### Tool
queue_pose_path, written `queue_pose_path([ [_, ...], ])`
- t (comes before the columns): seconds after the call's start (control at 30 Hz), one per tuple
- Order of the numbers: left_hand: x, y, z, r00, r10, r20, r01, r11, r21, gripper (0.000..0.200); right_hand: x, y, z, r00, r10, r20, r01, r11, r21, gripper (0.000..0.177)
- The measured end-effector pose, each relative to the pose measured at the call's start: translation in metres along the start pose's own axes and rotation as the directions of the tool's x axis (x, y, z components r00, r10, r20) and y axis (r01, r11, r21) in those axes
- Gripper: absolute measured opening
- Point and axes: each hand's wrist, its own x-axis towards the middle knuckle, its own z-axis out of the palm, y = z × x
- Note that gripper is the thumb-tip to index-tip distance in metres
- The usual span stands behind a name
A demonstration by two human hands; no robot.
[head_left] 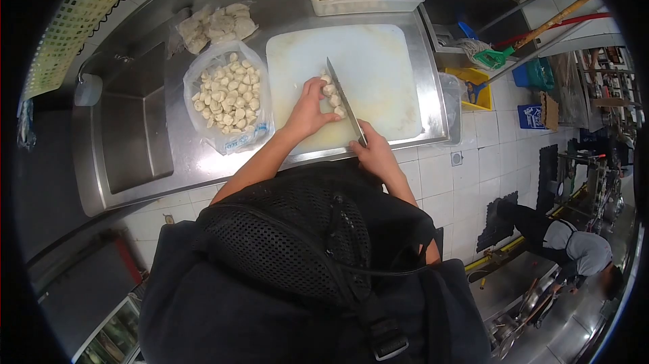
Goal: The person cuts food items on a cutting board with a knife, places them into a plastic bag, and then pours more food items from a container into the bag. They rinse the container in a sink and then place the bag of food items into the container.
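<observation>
My right hand [375,154] grips the handle of a long kitchen knife [346,102], whose blade points away from me across the white cutting board [378,60]. Lined up along the blade's left side is a short row of pale, round food balls [334,95]. Curled fingers and thumb of my left hand [314,110] hold that row from the left. Beside the board, an open clear plastic bag [233,93] is full of the same balls. Behind the board stands a clear plastic tub [368,4] with many pieces that look cut.
Closed bags of pale food [223,22] lie at the back of the steel counter [196,158]. A sink basin [138,120] is at the left. Brooms and a green-headed brush [493,58] lean at the right, near a yellow bin [476,87]. Another person [581,249] bends over at far right.
</observation>
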Motion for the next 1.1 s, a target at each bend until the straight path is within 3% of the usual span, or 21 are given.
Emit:
queue_pose_path([
  [0.1, 0.0, -0.001, 0.001, 1.0, -0.006, -0.007, 0.005, 1.0, -0.011, 0.103, -0.004, -0.009, -0.006, 0.999, 0.033, -0.001, -0.033, 0.998, -0.057, 0.059],
  [0.17, -0.002, 0.002, -0.001, 1.0, -0.016, -0.009, 0.016, 1.0, -0.016, 0.104, -0.01, -0.015, -0.008, 0.997, -0.038, -0.065, 0.027, 0.986, -0.163, 0.056],
  [0.27, -0.002, 0.002, -0.001, 1.0, -0.018, -0.01, 0.018, 1.0, -0.025, 0.105, -0.015, -0.014, -0.003, 0.979, -0.13, -0.16, 0.104, 0.981, -0.161, 0.053],
  [0.57, -0.003, 0.001, -0.001, 1.0, -0.015, -0.025, 0.014, 0.999, -0.047, 0.107, -0.025, -0.037, -0.008, 0.997, -0.045, -0.07, 0.036, 0.991, -0.125, 0.048],
  [1.1, -0.002, 0.006, -0.001, 0.997, -0.073, -0.036, 0.072, 0.997, -0.026, 0.116, -0.021, -0.024, 0.003, 0.995, -0.077, -0.06, 0.069, 0.991, -0.119, 0.049],
])
